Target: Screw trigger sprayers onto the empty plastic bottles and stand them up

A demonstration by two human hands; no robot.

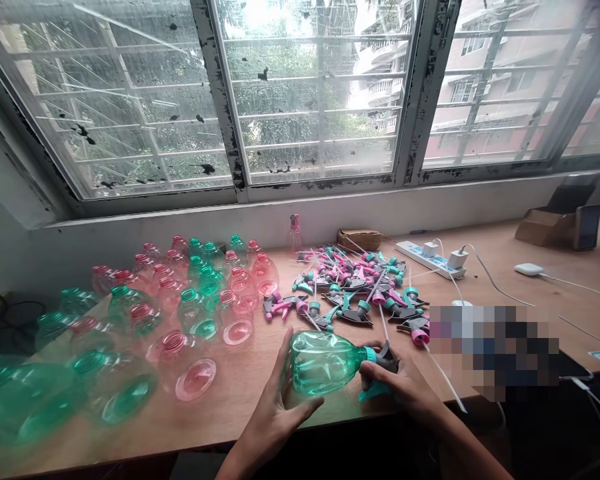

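Note:
A clear green spray bottle [325, 363] lies sideways in front of me above the table edge, its base to the left. My right hand [393, 377] is closed round its grey and teal spray head [380, 360] at the neck. Beside the base is my left hand [283, 393], fingers and thumb spread in a loose cup; whether it touches the bottle is hard to tell. Just beyond lies a pile of loose pink, teal and grey spray heads [355, 283] with white dip tubes.
Several headless pink bottles [237, 320] and green bottles [115, 387] stand on the left of the wooden table. A pink spray bottle [294, 237] with its head stands by the wall. Rightward are a power strip [430, 259], cables and a phone [587, 227]. One area is blurred out.

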